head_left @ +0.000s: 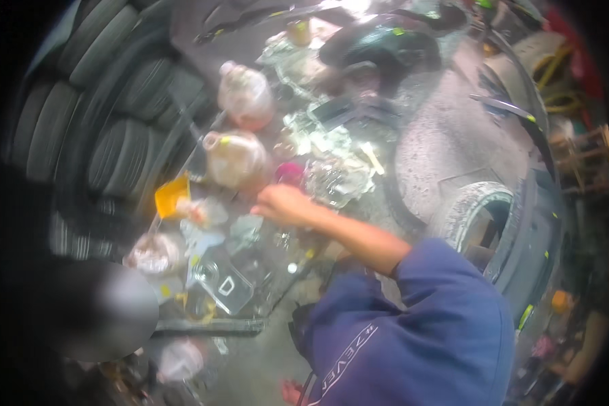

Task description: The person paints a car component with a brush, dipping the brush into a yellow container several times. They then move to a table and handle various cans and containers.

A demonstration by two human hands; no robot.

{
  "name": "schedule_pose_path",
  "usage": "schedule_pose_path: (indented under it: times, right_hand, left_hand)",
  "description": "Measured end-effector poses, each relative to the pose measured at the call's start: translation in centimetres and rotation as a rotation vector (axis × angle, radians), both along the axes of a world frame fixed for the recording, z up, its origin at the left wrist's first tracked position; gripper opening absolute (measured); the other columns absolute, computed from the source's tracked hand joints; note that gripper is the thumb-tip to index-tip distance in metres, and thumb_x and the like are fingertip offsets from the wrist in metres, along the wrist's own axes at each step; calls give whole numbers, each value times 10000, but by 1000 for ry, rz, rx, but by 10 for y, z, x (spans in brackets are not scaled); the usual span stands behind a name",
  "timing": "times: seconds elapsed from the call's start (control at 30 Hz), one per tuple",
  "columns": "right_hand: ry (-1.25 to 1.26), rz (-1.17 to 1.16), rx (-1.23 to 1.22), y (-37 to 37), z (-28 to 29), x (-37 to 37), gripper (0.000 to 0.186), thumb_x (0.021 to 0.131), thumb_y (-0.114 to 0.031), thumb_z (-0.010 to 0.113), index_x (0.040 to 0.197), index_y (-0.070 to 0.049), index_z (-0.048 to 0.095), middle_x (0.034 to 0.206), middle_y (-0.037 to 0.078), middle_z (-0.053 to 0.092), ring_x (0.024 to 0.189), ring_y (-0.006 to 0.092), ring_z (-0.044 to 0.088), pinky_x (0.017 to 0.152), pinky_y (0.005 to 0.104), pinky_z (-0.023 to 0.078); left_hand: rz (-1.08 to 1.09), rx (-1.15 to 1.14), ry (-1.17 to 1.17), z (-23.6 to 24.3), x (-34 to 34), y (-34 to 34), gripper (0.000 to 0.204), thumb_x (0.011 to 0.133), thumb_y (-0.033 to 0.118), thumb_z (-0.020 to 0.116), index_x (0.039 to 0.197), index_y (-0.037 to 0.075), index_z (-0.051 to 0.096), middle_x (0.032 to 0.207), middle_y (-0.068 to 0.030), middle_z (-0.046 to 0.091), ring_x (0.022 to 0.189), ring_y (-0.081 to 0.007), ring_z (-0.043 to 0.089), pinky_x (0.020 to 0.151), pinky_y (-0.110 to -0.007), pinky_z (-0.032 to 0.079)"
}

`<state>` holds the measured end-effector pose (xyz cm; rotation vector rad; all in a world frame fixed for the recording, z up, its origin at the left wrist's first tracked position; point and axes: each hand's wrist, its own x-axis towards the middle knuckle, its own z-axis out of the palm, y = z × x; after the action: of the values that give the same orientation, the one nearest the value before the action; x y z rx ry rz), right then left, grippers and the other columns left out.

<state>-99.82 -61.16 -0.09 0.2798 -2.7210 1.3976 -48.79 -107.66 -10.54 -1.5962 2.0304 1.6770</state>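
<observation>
My right arm, in a blue sleeve [446, 291], reaches leftward over a cluttered low surface. Its hand [284, 206] is closed, fingers curled downward and pressed together; whatever lies in the fingertips is too blurred to name. Just below the fingertips is a pale, see-through piece of plastic [245, 231]. Behind the hand sits a round pink thing [289, 174], and beyond its fingers leans a big cloudy plastic jug [237, 160]. A second jug [245, 95] stands farther back. Crumpled clear wrapping [340, 179] lies right of the pink thing. My left hand does not show.
Stacked tyres [125, 152] line the left. A yellow-orange piece [172, 195], a clear plastic case [227, 283] and a filled plastic bag [154, 253] lie nearer. A blurred grey round object [108, 311] fills the lower left. At right are a dusty tyre [457, 211] and dark curved panels [534, 227].
</observation>
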Motion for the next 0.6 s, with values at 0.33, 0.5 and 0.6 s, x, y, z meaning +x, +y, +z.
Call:
schedule_pose_path:
  times: [0.33,0.5,0.6]
  right_hand:
    - [-43,-143,-123,23,-6,93,312,864,-59,674,1168,-79,737,1004,193,732,1024,367,693,916,445,551]
    - [-41,206,126,-56,-17,-8,398,820,-105,735,1216,-66,715,1165,187,712,1038,386,695,884,458,565]
    - [-236,441,402,-133,-53,-64,425,787,-148,755,1205,-74,724,1109,180,736,1038,378,709,863,465,572]
  left_hand:
    - [-856,-256,-300,-5,-136,-62,444,993,446,558,1036,13,649,855,-120,628,722,-225,606,637,-366,493]
    - [-516,-119,-187,38,-164,-61,441,1045,390,533,939,-2,706,654,-76,602,559,-191,544,557,-383,445]
    - [-365,-195,-116,19,-116,-102,412,1033,388,551,961,8,695,696,-61,624,577,-172,576,561,-361,468]
